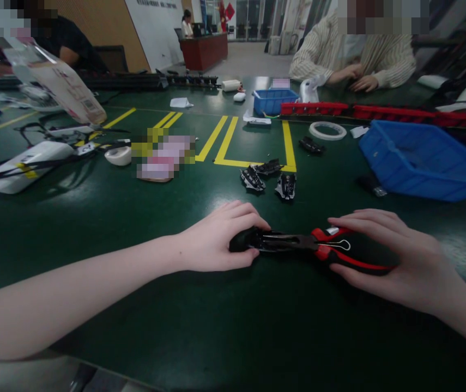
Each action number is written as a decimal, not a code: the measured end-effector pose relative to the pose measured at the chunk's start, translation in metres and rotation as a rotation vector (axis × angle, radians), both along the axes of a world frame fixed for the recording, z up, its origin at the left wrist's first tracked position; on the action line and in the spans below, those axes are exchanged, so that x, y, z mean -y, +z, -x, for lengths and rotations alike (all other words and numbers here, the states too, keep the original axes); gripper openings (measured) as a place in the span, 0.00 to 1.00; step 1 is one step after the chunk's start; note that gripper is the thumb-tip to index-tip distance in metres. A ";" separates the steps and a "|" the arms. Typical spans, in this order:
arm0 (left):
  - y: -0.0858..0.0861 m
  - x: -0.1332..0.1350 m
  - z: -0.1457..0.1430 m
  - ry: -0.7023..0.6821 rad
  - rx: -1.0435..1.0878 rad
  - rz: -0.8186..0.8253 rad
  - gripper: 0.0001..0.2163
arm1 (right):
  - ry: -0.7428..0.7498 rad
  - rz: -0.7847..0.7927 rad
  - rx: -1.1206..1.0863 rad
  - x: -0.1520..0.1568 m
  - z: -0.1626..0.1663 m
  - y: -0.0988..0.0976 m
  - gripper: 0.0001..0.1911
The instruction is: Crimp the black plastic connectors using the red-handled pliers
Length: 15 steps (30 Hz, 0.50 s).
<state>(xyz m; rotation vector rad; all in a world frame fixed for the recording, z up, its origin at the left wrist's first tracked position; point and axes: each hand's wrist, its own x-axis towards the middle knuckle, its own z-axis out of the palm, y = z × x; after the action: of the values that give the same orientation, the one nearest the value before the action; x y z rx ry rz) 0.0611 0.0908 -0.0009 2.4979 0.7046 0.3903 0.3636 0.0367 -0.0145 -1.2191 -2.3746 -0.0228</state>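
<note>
My left hand (233, 234) is closed around a small black part (241, 240), thumb and fingers pinching its two sides. In my right hand (404, 256) are pliers with red and black handles (331, 247); the thumb lies along one handle and the fingers along the other. The pliers' dark jaws point left and meet the black part at my left fingertips. How far they grip it cannot be made out. Just beyond my hands lie several similar black and silver parts (285, 186) on the green table (200, 326).
A blue bin (429, 160) stands at the right, with a tape roll (327, 130) beside it. Farther back are a smaller blue bin (273, 101) and red strips (314, 109). A white device with black cords (24, 166) lies left. A person in a striped shirt (392, 60) sits opposite.
</note>
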 end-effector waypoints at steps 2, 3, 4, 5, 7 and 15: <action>0.001 0.000 0.000 -0.004 -0.011 -0.002 0.14 | 0.007 0.026 -0.010 0.000 0.001 -0.001 0.26; 0.001 0.000 0.000 -0.006 -0.016 -0.003 0.14 | 0.012 0.040 -0.011 0.000 0.001 -0.002 0.27; 0.001 0.000 0.000 -0.008 -0.019 -0.005 0.14 | 0.017 0.049 -0.012 0.000 0.001 -0.002 0.27; 0.001 0.000 0.000 -0.010 -0.020 -0.007 0.14 | 0.021 0.058 -0.014 0.000 0.001 -0.003 0.27; 0.000 0.000 0.000 -0.014 -0.010 -0.010 0.14 | 0.016 0.070 -0.028 0.000 0.001 -0.003 0.27; -0.001 -0.001 0.000 -0.026 -0.001 -0.002 0.15 | -0.042 0.097 -0.065 0.002 0.003 0.002 0.23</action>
<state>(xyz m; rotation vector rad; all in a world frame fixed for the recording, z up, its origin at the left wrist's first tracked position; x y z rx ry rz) 0.0608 0.0922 -0.0023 2.5070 0.6714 0.3798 0.3606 0.0350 -0.0124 -1.2942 -2.3176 0.1179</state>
